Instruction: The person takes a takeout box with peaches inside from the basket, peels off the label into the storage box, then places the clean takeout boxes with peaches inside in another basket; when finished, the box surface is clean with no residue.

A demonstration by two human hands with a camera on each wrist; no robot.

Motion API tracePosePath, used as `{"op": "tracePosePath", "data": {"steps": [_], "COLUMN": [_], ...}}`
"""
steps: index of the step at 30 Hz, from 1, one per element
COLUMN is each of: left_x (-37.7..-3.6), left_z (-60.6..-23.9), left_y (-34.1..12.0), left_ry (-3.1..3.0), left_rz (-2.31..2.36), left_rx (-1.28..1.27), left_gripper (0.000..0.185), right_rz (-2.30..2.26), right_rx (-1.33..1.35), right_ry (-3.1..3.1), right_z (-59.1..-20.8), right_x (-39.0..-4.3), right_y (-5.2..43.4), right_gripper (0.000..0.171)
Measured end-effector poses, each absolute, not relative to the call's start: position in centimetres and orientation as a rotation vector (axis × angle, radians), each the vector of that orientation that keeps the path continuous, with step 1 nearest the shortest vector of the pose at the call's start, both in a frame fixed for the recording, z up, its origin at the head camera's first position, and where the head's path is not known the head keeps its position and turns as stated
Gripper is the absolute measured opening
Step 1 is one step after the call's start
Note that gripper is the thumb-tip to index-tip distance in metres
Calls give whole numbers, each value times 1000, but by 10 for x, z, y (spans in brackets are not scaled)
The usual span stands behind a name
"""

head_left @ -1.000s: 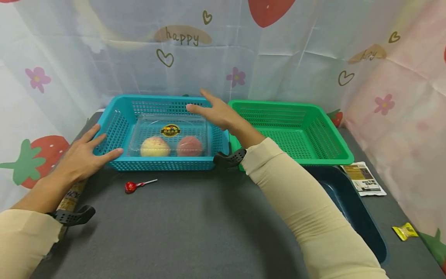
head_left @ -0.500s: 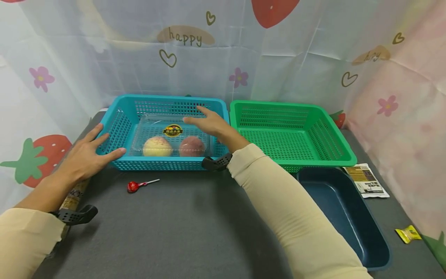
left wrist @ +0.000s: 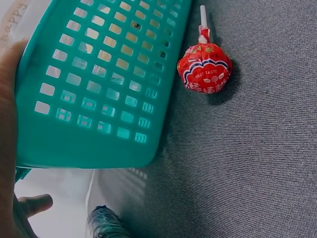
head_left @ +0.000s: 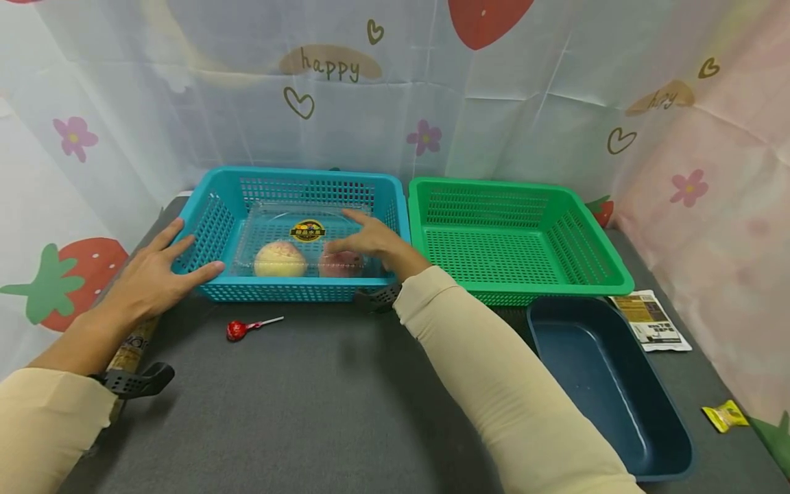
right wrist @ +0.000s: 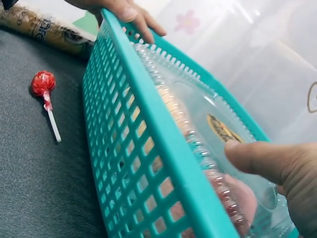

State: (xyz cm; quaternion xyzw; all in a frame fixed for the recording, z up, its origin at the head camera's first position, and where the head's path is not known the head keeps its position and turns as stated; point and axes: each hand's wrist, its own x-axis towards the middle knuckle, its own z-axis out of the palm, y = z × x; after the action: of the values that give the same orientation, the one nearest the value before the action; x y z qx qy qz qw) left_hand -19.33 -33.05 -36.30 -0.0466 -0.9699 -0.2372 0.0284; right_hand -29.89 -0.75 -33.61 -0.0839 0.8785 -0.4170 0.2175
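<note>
A lidded clear plastic box (head_left: 262,226) lies in the blue mesh basket (head_left: 284,289), a black and gold label on its lid. Through it show a yellowish peach (head_left: 280,259) and a pink peach (head_left: 345,267). My right hand (head_left: 376,241) hangs over the box's right end, thumb and fingers spread. In the right wrist view its thumb (right wrist: 250,157) overlaps the lid close to the label. At the basket's left end, my left hand (head_left: 148,274) rests on the rim with spread fingers. A red-wrapped lollipop (head_left: 236,331) lies on the grey cloth in front of the basket.
To the right stands a green mesh basket (head_left: 494,288), with a dark blue tray (head_left: 669,412) in front. A white and brown packet (head_left: 657,322) and a yellow wrapped candy (head_left: 725,416) lie farther right. A long printed package (head_left: 134,343) sits under my left forearm.
My right hand has come down and toward me, from above the basket's back right to over the box's right end. My left hand stays on the basket's rim.
</note>
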Motion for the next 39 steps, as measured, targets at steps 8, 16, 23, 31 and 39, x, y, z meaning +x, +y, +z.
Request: {"op": "tracePosePath", "data": {"steps": [8,16,23,31,39], "left_x": [-195,-196,-195,-195,-195], "left_z": [-365,-365,-365,-366,-367], "left_y": [-332,-332,-331,-331,-330], "left_ry": [-2994,-2993,-3002,-3001,-2997], "left_rz": [-736,-727,-728,-707,-722], "left_rx": [-138,-132,-123,-110,-120], "left_gripper": [88,88,88,88,87], "right_rz": [-1144,-1113,-1223,-1407,-1411], "right_rx": [-164,-156,-162,-166,-87], "right_ry": [2435,2461,2385,2184,2176], "right_z": [-341,-343,-344,-345,-345], "right_x": [-299,-300,-300,-302,-301], "right_y": [-12,-15,-13,-9,-10], "right_gripper": [92,91,87,92,88]}}
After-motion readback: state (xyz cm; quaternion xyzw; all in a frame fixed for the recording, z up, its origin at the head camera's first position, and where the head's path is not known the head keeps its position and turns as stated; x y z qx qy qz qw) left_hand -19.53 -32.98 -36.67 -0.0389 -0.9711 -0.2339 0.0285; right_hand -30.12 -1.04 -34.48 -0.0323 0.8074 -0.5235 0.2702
